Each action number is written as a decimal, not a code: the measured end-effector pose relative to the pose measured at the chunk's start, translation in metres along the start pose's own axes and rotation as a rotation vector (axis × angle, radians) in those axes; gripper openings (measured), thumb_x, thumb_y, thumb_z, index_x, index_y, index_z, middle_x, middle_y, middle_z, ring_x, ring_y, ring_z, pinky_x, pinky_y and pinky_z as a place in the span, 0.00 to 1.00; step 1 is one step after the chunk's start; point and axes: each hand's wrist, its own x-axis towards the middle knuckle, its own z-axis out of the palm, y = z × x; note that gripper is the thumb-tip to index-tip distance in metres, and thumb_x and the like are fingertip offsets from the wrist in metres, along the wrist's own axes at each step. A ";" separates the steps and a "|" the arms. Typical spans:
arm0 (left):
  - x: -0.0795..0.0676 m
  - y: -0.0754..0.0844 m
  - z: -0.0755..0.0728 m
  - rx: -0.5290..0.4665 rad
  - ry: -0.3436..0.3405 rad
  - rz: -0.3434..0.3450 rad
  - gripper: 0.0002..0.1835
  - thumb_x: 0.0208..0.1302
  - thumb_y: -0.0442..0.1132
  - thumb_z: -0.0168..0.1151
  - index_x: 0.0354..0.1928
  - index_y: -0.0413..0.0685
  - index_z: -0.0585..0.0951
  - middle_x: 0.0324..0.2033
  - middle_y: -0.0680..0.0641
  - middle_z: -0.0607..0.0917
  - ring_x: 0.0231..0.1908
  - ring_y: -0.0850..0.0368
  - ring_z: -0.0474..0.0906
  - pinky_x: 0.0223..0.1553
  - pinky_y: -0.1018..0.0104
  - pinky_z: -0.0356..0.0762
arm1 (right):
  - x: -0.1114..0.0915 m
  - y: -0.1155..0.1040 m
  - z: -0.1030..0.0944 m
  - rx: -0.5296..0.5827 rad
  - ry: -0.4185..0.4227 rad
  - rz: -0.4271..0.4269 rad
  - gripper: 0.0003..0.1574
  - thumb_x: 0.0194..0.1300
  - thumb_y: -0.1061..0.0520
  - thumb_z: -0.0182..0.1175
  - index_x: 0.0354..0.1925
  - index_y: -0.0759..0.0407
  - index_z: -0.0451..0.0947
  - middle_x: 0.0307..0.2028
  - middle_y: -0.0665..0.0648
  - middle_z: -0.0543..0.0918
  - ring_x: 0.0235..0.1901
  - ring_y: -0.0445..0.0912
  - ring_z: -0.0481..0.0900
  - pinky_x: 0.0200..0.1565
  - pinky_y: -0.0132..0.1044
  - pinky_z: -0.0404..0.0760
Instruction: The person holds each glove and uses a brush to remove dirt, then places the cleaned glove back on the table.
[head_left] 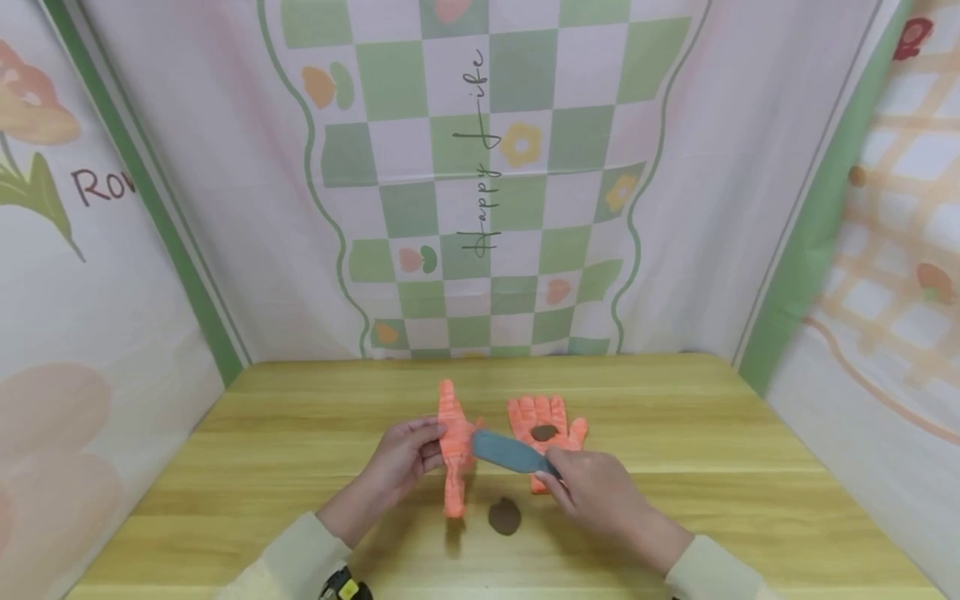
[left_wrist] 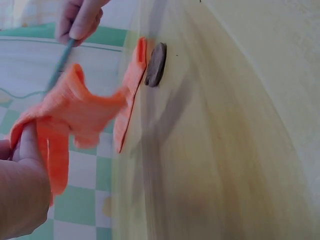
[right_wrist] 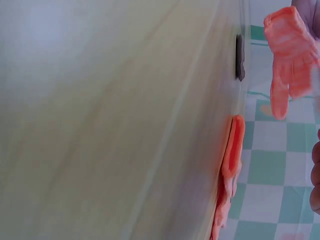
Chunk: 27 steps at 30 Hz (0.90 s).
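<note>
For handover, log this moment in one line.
left hand: holds orange glove; right hand: grips flat blue tool; wooden table: second orange glove, brown disc

Coral orange, faintly streaked with paler lines, is shown by both the held glove (head_left: 453,446) and the lying glove (head_left: 528,413). The flat tool (head_left: 510,452) is coloured muted teal-blue. Dark brown is seen on the round piece (head_left: 505,517) and the oval patch (head_left: 543,432). The surface (head_left: 300,450) is marked with yellow-tan wood grain. The back cloth (head_left: 461,208) is patterned in green and white checks, dotted with yellow, orange and pink motifs; the sleeves (head_left: 302,552) are tinted cream.
</note>
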 end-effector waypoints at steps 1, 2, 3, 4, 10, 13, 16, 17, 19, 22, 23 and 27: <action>0.000 0.001 0.000 -0.005 -0.001 0.001 0.12 0.70 0.29 0.53 0.50 0.27 0.77 0.34 0.44 0.86 0.37 0.56 0.85 0.42 0.65 0.82 | -0.002 0.001 -0.001 -0.004 -0.014 0.012 0.18 0.74 0.46 0.52 0.28 0.52 0.64 0.19 0.40 0.58 0.18 0.33 0.55 0.18 0.25 0.57; 0.000 0.001 0.000 -0.007 0.002 0.002 0.11 0.70 0.29 0.53 0.49 0.29 0.78 0.34 0.44 0.86 0.36 0.57 0.85 0.42 0.65 0.82 | -0.003 0.003 -0.002 -0.012 -0.028 0.027 0.18 0.72 0.47 0.54 0.28 0.52 0.64 0.19 0.40 0.58 0.18 0.33 0.55 0.18 0.25 0.57; 0.000 0.002 -0.001 -0.006 0.004 0.004 0.10 0.70 0.28 0.53 0.47 0.30 0.79 0.33 0.45 0.86 0.36 0.57 0.85 0.42 0.65 0.82 | -0.004 0.004 -0.004 -0.012 -0.044 0.046 0.17 0.71 0.49 0.57 0.28 0.51 0.64 0.19 0.40 0.58 0.17 0.33 0.55 0.18 0.25 0.57; 0.001 0.002 -0.001 -0.007 0.008 0.005 0.09 0.70 0.28 0.53 0.46 0.32 0.80 0.33 0.45 0.86 0.36 0.57 0.85 0.42 0.65 0.82 | -0.005 0.004 -0.005 -0.011 -0.060 0.065 0.16 0.68 0.50 0.59 0.28 0.51 0.64 0.19 0.40 0.59 0.17 0.33 0.55 0.18 0.25 0.57; 0.000 0.003 -0.001 0.006 -0.002 0.007 0.09 0.69 0.28 0.53 0.46 0.30 0.79 0.33 0.44 0.86 0.36 0.56 0.84 0.43 0.64 0.82 | -0.004 0.007 -0.011 -0.021 -0.094 0.129 0.16 0.68 0.52 0.60 0.29 0.51 0.64 0.18 0.39 0.58 0.16 0.32 0.55 0.17 0.25 0.57; 0.000 0.003 0.000 0.007 -0.012 0.008 0.11 0.69 0.28 0.53 0.49 0.28 0.77 0.34 0.44 0.86 0.37 0.56 0.84 0.43 0.64 0.82 | -0.004 0.008 -0.012 -0.040 -0.086 0.122 0.15 0.69 0.50 0.58 0.29 0.52 0.64 0.18 0.40 0.56 0.17 0.32 0.54 0.16 0.25 0.55; 0.000 0.003 0.000 0.009 -0.013 0.009 0.12 0.70 0.28 0.52 0.51 0.26 0.76 0.34 0.44 0.86 0.37 0.56 0.84 0.44 0.64 0.82 | -0.003 0.008 -0.012 -0.037 -0.089 0.132 0.15 0.70 0.50 0.58 0.30 0.51 0.65 0.18 0.39 0.56 0.17 0.32 0.54 0.17 0.26 0.55; 0.000 0.003 0.000 0.008 -0.014 0.010 0.13 0.70 0.28 0.52 0.51 0.26 0.75 0.35 0.44 0.86 0.37 0.56 0.85 0.44 0.64 0.82 | -0.003 0.008 -0.012 -0.035 -0.092 0.139 0.14 0.70 0.50 0.58 0.30 0.51 0.66 0.18 0.39 0.56 0.17 0.32 0.54 0.17 0.26 0.55; 0.000 0.003 0.000 0.009 -0.014 0.010 0.13 0.69 0.28 0.52 0.52 0.25 0.75 0.34 0.44 0.86 0.37 0.56 0.85 0.44 0.64 0.82 | -0.002 0.007 -0.012 -0.026 -0.103 0.160 0.13 0.70 0.50 0.59 0.31 0.51 0.66 0.18 0.39 0.56 0.17 0.32 0.55 0.17 0.26 0.56; -0.001 0.003 0.000 0.004 -0.015 0.012 0.12 0.69 0.28 0.53 0.50 0.27 0.76 0.34 0.44 0.86 0.37 0.56 0.85 0.43 0.64 0.82 | 0.001 0.007 -0.012 -0.022 -0.106 0.183 0.13 0.69 0.51 0.60 0.31 0.51 0.67 0.18 0.39 0.57 0.17 0.33 0.56 0.17 0.27 0.57; -0.001 0.003 0.000 0.002 -0.014 0.012 0.11 0.69 0.28 0.53 0.49 0.28 0.77 0.33 0.44 0.86 0.37 0.56 0.85 0.43 0.64 0.82 | 0.002 0.006 -0.012 -0.021 -0.105 0.189 0.13 0.69 0.51 0.60 0.31 0.52 0.67 0.17 0.39 0.57 0.16 0.33 0.56 0.17 0.27 0.57; -0.002 0.004 0.000 -0.003 -0.009 0.012 0.09 0.69 0.28 0.53 0.46 0.31 0.79 0.33 0.45 0.86 0.36 0.56 0.85 0.42 0.65 0.82 | 0.006 0.004 -0.014 0.008 -0.099 0.222 0.13 0.69 0.52 0.59 0.30 0.52 0.67 0.17 0.40 0.57 0.15 0.33 0.56 0.17 0.28 0.58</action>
